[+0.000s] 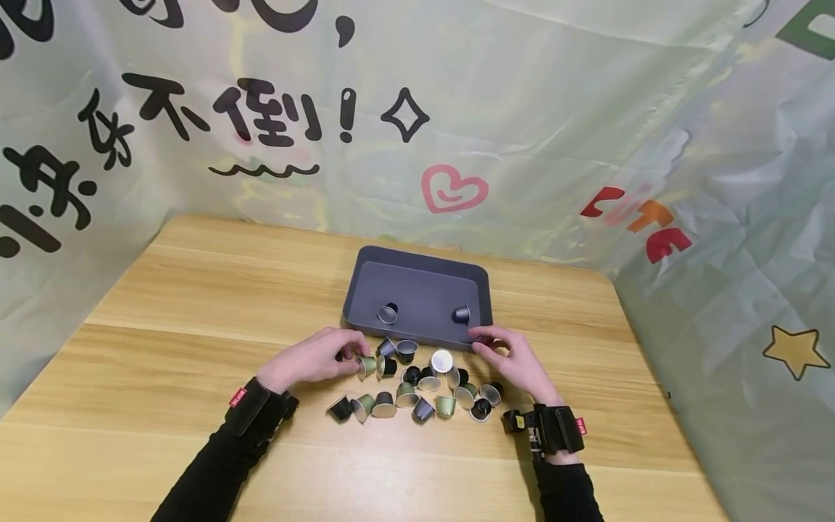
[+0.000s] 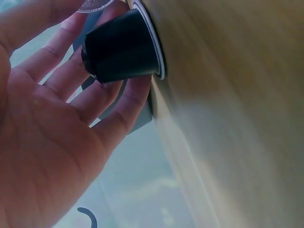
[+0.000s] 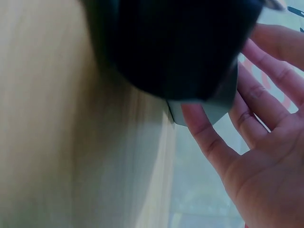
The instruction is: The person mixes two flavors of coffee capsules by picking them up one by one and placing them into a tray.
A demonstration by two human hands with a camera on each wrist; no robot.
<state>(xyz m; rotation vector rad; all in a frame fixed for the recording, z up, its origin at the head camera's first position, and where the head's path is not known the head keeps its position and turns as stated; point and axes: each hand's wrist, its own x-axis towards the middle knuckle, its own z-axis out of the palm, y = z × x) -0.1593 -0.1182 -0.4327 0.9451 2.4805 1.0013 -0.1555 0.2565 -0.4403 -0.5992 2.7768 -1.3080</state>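
My left hand (image 1: 320, 357) is at the left end of a loose group of coffee capsules. Its thumb and forefinger pinch a green coffee capsule (image 1: 367, 367), whose silver lid (image 2: 96, 4) shows at the top of the left wrist view. A black capsule (image 2: 124, 47) appears in front of the other fingers there. My right hand (image 1: 518, 362) has its fingers loosely extended at the front right corner of the grey tray (image 1: 417, 255), with no capsule seen in it. In the right wrist view a large dark capsule (image 3: 185, 42) hides part of these fingers (image 3: 209, 137).
Inside the tray lie a dark capsule (image 1: 388, 313) at left and another dark capsule (image 1: 461, 314) at right. Several green, black and grey capsules are scattered before it, among them a white-lidded capsule (image 1: 441, 361). A printed cloth (image 1: 522, 145) hangs behind the wooden table (image 1: 248, 290).
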